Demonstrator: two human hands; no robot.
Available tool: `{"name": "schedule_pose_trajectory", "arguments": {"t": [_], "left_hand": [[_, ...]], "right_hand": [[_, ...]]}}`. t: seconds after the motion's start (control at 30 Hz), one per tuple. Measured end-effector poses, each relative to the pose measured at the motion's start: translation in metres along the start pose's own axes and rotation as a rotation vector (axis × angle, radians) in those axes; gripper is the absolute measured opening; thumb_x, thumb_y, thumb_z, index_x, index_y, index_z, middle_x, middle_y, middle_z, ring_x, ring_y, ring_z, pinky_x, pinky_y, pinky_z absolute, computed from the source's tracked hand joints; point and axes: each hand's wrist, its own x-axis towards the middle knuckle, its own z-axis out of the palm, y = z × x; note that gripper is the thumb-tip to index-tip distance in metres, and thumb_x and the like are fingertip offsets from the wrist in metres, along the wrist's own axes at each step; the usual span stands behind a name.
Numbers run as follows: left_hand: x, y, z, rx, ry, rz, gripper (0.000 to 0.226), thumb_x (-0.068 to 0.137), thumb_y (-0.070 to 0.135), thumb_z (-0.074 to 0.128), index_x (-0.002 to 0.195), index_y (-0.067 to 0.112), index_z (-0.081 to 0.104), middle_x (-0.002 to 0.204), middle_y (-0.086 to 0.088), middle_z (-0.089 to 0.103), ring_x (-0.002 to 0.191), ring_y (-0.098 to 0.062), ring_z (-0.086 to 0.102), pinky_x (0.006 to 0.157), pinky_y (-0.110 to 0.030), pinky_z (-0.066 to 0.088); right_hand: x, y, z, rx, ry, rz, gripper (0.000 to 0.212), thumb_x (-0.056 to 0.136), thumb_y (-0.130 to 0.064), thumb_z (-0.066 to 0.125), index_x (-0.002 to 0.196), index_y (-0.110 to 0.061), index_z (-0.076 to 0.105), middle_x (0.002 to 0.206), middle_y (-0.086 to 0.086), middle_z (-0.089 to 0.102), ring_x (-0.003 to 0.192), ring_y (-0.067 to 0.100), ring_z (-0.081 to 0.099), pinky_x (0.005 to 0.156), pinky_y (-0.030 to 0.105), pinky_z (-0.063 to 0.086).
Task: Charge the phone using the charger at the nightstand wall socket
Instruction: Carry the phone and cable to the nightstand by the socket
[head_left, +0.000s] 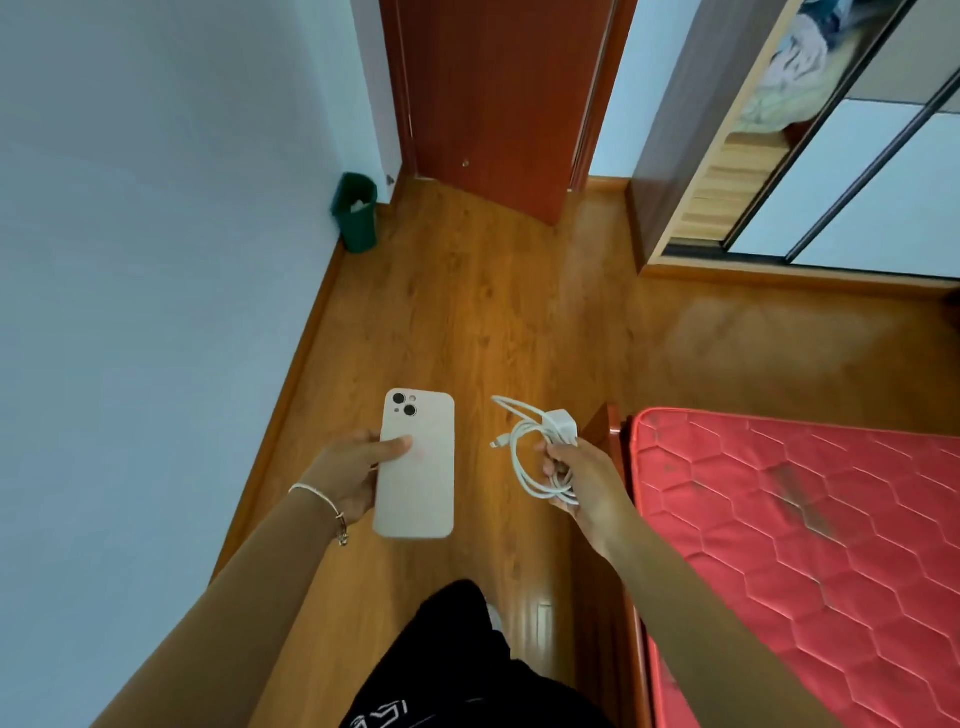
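A white phone with its back and camera lenses facing up is held upright in front of me by my left hand, thumb across its back. To its right, my right hand grips a white charger: the plug block sits above my fingers and the coiled white cable hangs in loops, its connector end sticking out to the left. Both hands are held out over the wooden floor. No nightstand or wall socket is in view.
A bed with a red quilted mattress and wooden frame fills the right. Ahead is a red-brown door, a green waste bin by the left wall, and a sliding-door wardrobe at the far right. Wooden floor lies between.
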Motion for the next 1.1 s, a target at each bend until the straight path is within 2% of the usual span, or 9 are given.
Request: {"name": "schedule_pose_trajectory", "arguments": {"t": [0.17, 0.37, 0.47, 0.67, 0.77, 0.87, 0.93, 1.03, 1.1], "left_hand": [[0.053, 0.053, 0.030, 0.004, -0.030, 0.002, 0.026, 0.084, 0.009, 0.061, 0.109, 0.006, 0.058, 0.102, -0.014, 0.067, 0.089, -0.029, 0.062, 0.065, -0.039, 0.051], [0.139, 0.120, 0.063, 0.038, -0.086, 0.013, 0.015, 0.085, 0.007, 0.060, 0.100, 0.007, 0.062, 0.095, -0.011, 0.068, 0.087, -0.027, 0.062, 0.067, -0.039, 0.052], [0.186, 0.165, 0.080, 0.051, -0.111, 0.022, 0.012, 0.084, 0.007, 0.061, 0.096, 0.008, 0.062, 0.094, -0.011, 0.068, 0.086, -0.027, 0.063, 0.067, -0.039, 0.052], [0.261, 0.250, 0.120, 0.091, -0.176, 0.023, 0.011, 0.084, 0.007, 0.062, 0.095, 0.010, 0.061, 0.095, -0.011, 0.070, 0.091, -0.030, 0.063, 0.067, -0.040, 0.052], [0.290, 0.277, 0.145, 0.126, -0.189, -0.006, 0.020, 0.085, 0.006, 0.061, 0.104, 0.008, 0.057, 0.104, -0.014, 0.067, 0.099, -0.033, 0.061, 0.073, -0.043, 0.051], [0.316, 0.300, 0.173, 0.157, -0.230, -0.024, 0.013, 0.086, 0.004, 0.058, 0.099, 0.007, 0.057, 0.099, -0.014, 0.065, 0.091, -0.031, 0.061, 0.071, -0.040, 0.051], [0.335, 0.312, 0.192, 0.167, -0.240, -0.017, 0.011, 0.087, 0.003, 0.057, 0.097, 0.006, 0.056, 0.095, -0.012, 0.065, 0.085, -0.027, 0.061, 0.067, -0.038, 0.050], [0.364, 0.328, 0.220, 0.162, -0.235, -0.036, 0.022, 0.087, 0.001, 0.056, 0.108, 0.002, 0.053, 0.100, -0.016, 0.064, 0.089, -0.028, 0.060, 0.072, -0.040, 0.051], [0.384, 0.340, 0.242, 0.189, -0.255, -0.063, 0.015, 0.086, 0.001, 0.057, 0.101, 0.004, 0.056, 0.100, -0.015, 0.065, 0.090, -0.028, 0.060, 0.072, -0.039, 0.050]], "right_hand": [[0.059, -0.036, -0.004, 0.019, 0.001, 0.013, 0.021, 0.092, -0.009, 0.044, 0.081, -0.008, 0.062, 0.057, 0.000, 0.052, 0.047, 0.009, 0.042, 0.049, 0.027, 0.030], [0.142, -0.076, -0.016, 0.090, 0.098, 0.022, 0.022, 0.093, -0.007, 0.043, 0.083, -0.007, 0.063, 0.051, -0.004, 0.054, 0.043, 0.008, 0.043, 0.042, 0.022, 0.032], [0.185, -0.105, -0.022, 0.119, 0.164, 0.037, 0.022, 0.092, -0.009, 0.046, 0.082, -0.009, 0.065, 0.052, -0.005, 0.056, 0.045, 0.009, 0.045, 0.047, 0.026, 0.032], [0.258, -0.164, -0.037, 0.184, 0.272, 0.002, 0.023, 0.092, -0.010, 0.047, 0.080, -0.010, 0.067, 0.054, -0.003, 0.058, 0.045, 0.008, 0.050, 0.041, 0.020, 0.040], [0.285, -0.183, -0.049, 0.224, 0.343, 0.028, 0.026, 0.091, -0.010, 0.047, 0.076, -0.012, 0.068, 0.052, -0.004, 0.059, 0.044, 0.007, 0.051, 0.042, 0.020, 0.041], [0.308, -0.200, -0.066, 0.239, 0.385, 0.026, 0.028, 0.091, -0.011, 0.047, 0.074, -0.015, 0.069, 0.053, -0.005, 0.059, 0.045, 0.007, 0.050, 0.044, 0.022, 0.040], [0.325, -0.210, -0.080, 0.254, 0.400, 0.015, 0.028, 0.092, -0.012, 0.047, 0.074, -0.015, 0.069, 0.054, -0.003, 0.058, 0.043, 0.008, 0.048, 0.041, 0.021, 0.038], [0.350, -0.224, -0.103, 0.276, 0.435, 0.031, 0.027, 0.092, -0.013, 0.047, 0.077, -0.015, 0.070, 0.054, -0.004, 0.058, 0.043, 0.008, 0.047, 0.039, 0.020, 0.037], [0.369, -0.235, -0.120, 0.293, 0.457, 0.027, 0.027, 0.091, -0.012, 0.048, 0.076, -0.015, 0.070, 0.054, -0.003, 0.058, 0.043, 0.008, 0.047, 0.039, 0.020, 0.036]]}}
